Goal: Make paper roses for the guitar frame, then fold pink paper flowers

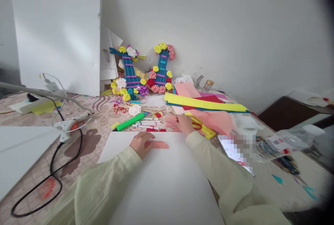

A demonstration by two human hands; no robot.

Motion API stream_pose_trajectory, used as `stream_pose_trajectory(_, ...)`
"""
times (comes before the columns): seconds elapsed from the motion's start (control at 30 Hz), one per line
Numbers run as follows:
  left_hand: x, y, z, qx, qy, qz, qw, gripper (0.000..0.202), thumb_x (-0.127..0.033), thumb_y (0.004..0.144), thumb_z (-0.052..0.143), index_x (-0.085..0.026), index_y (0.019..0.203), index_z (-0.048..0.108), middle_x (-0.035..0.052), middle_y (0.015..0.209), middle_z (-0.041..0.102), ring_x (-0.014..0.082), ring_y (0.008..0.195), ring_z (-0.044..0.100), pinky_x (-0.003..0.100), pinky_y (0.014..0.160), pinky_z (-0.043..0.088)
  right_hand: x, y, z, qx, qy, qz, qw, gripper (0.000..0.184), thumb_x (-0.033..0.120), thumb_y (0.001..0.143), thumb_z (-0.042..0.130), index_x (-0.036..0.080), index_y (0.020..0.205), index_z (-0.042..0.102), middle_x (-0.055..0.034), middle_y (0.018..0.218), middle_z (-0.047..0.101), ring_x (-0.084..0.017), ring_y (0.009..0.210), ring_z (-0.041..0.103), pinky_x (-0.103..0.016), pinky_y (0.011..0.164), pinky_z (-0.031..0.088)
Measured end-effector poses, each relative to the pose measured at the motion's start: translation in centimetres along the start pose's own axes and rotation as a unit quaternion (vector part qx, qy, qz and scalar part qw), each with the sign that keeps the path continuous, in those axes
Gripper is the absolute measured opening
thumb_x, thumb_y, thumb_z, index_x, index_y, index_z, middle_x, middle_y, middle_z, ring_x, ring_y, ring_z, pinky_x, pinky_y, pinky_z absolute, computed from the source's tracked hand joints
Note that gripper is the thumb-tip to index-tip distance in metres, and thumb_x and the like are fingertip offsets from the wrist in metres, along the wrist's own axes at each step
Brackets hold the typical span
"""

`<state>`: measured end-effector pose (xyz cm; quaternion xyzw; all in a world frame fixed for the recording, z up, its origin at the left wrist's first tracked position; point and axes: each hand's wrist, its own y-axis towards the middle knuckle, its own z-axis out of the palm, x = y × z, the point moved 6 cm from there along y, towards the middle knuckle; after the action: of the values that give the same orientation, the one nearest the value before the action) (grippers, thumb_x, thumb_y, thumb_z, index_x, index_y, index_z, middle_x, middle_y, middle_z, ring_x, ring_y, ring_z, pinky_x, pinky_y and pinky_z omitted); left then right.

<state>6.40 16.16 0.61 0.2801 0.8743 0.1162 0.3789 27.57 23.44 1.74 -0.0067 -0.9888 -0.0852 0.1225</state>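
My left hand (pixel 141 143) rests on a large white board (pixel 159 179), its fingers closed on a small pink paper strip (pixel 159 145) that lies flat there. Further back, my right hand (pixel 184 123) reaches past the board's far edge to the pile of coloured paper, with its fingers curled at a pink sheet (pixel 216 119) beside the yellow-handled scissors (pixel 199 124). Whether that hand grips the sheet is not clear. Both arms wear pale cream sleeves.
A glue gun (pixel 68 124) with a black cable lies left of the board. Markers (pixel 146 123) and a green stick (pixel 130 122) lie behind it. Paper-flower letter crafts (pixel 142 75) lean on the wall. Stacked coloured sheets (pixel 206 103), plastic wrap (pixel 281 141) and a second white board (pixel 18 155) surround the work area.
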Motion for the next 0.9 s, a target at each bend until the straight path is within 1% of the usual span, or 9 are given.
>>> stream_pose_trajectory(0.17, -0.1, 0.0, -0.3, -0.015, -0.023, -0.014, 1.0, 0.018, -0.019, 0.068, 0.05, -0.018, 0.082, 0.061, 0.0081, 0.086, 0.064, 0.0214, 0.085, 0.057, 0.036, 0.081, 0.044, -0.3, 0.0, -1.6, -0.037, 0.108, 0.015, 0.993, 0.018, 0.02, 0.076, 0.046, 0.012, 0.074, 0.062, -0.0125, 0.079, 0.065, -0.022, 0.08, 0.056, -0.031, 0.073, 0.037)
stream_pose_trajectory(0.3, -0.6, 0.0, -1.1, -0.037, -0.056, -0.033, 0.997, 0.02, -0.023, 0.074, 0.047, -0.018, 0.089, 0.06, 0.0084, 0.091, 0.064, 0.0209, 0.092, 0.055, 0.035, 0.086, 0.04, 0.7, -0.5, -3.8, -0.044, 0.249, 0.005, 0.967, 0.028, 0.028, 0.08, 0.039, 0.011, 0.091, 0.059, -0.0108, 0.09, 0.064, -0.019, 0.082, 0.058, -0.028, 0.068, 0.043)
stream_pose_trajectory(0.37, -1.0, 0.0, -1.5, -0.044, -0.074, -0.047, 0.995, 0.023, -0.027, 0.077, 0.045, -0.019, 0.094, 0.057, 0.0081, 0.094, 0.063, 0.0198, 0.092, 0.055, 0.034, 0.083, 0.042, 2.3, -1.6, -4.5, -0.016, 0.316, -0.012, 0.949, 0.031, 0.033, 0.081, 0.039, 0.011, 0.093, 0.058, -0.0097, 0.089, 0.064, -0.017, 0.077, 0.06, -0.026, 0.064, 0.046)
stream_pose_trajectory(0.47, -1.2, -0.1, -1.2, -0.022, -0.199, -0.105, 0.974, 0.03, -0.034, 0.077, 0.049, -0.017, 0.101, 0.055, 0.0088, 0.1, 0.062, 0.0197, 0.093, 0.055, 0.03, 0.075, 0.045, 5.2, -4.2, -4.8, 0.038, 0.386, -0.041, 0.921, 0.031, 0.038, 0.078, 0.045, 0.013, 0.088, 0.059, -0.0072, 0.084, 0.065, -0.016, 0.072, 0.061, -0.025, 0.062, 0.048)
stream_pose_trajectory(0.57, -1.2, -0.2, -0.4, 0.01, -0.317, -0.153, 0.936, 0.031, -0.04, 0.07, 0.056, -0.014, 0.088, 0.059, 0.0087, 0.09, 0.064, 0.0194, 0.081, 0.059, 0.027, 0.064, 0.046, 7.5, -6.0, -4.6, 0.098, 0.47, -0.102, 0.871, 0.027, 0.037, 0.075, 0.052, 0.013, 0.084, 0.061, -0.0064, 0.085, 0.065, -0.015, 0.076, 0.06, -0.026, 0.065, 0.048)
stream_pose_trajectory(0.63, -1.2, -0.2, -0.2, 0.014, -0.328, -0.161, 0.931, 0.029, -0.042, 0.069, 0.057, -0.013, 0.074, 0.059, 0.006, 0.072, 0.064, 0.0157, 0.065, 0.058, 0.025, 0.058, 0.045, 7.5, -6.0, -4.6, 0.111, 0.432, -0.143, 0.883, 0.025, 0.035, 0.075, 0.053, 0.014, 0.086, 0.062, -0.006, 0.09, 0.064, -0.015, 0.081, 0.059, -0.026, 0.07, 0.047)
stream_pose_trajectory(0.7, -1.1, -0.2, -0.1, 0.011, -0.335, -0.169, 0.927, 0.03, -0.043, 0.07, 0.056, -0.013, 0.066, 0.056, 0.0026, 0.06, 0.06, 0.0123, 0.056, 0.055, 0.024, 0.055, 0.044, 6.2, -5.1, -4.4, 0.093, 0.315, -0.159, 0.931, 0.024, 0.032, 0.077, 0.052, 0.016, 0.091, 0.062, -0.0045, 0.096, 0.063, -0.015, 0.086, 0.058, -0.025, 0.074, 0.046)
stream_pose_trajectory(0.77, -0.9, -0.2, 0.0, 0.009, -0.336, -0.173, 0.926, 0.031, -0.043, 0.07, 0.055, -0.014, 0.063, 0.055, 0.0008, 0.056, 0.057, 0.0106, 0.052, 0.052, 0.022, 0.053, 0.043, 4.2, -3.9, -4.1, 0.087, 0.259, -0.147, 0.951, 0.022, 0.031, 0.075, 0.055, 0.016, 0.088, 0.064, -0.0056, 0.095, 0.064, -0.017, 0.086, 0.058, -0.028, 0.074, 0.045)
stream_pose_trajectory(0.9, -0.7, -0.3, 0.1, 0.008, -0.32, -0.179, 0.93, 0.03, -0.043, 0.066, 0.058, -0.014, 0.063, 0.057, 0.0001, 0.055, 0.055, 0.0099, 0.05, 0.049, 0.021, 0.049, 0.039, 1.4, -2.5, -2.7, 0.101, 0.174, -0.14, 0.969, 0.014, 0.026, 0.065, 0.065, 0.02, 0.078, 0.068, -0.0054, 0.086, 0.067, -0.023, 0.086, 0.058, -0.032, 0.073, 0.043)
